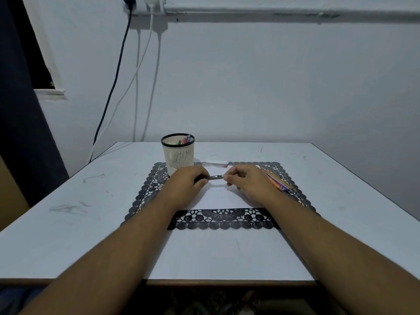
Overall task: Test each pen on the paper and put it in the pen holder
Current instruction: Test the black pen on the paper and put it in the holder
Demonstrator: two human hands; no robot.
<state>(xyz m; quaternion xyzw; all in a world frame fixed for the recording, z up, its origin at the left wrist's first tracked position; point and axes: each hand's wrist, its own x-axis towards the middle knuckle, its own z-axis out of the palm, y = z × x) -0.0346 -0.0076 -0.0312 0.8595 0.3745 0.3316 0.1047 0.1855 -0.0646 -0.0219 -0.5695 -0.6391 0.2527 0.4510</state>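
Dark pen (214, 177) pinched by both hands' fingers (201, 176) (curled)

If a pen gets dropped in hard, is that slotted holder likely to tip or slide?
Probably it slides before tipping: the pen holder looks like thin slotted plastic, so likely light, and it holds only a few pens. It stands upright on the lace mat, which may add some grip. Its tapered base makes a knock near the rim riskier.

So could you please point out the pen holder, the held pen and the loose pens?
pen holder (178, 159), head view, slatted wall.
held pen (215, 177), head view, bare barrel.
loose pens (278, 181), head view, mid-bundle.
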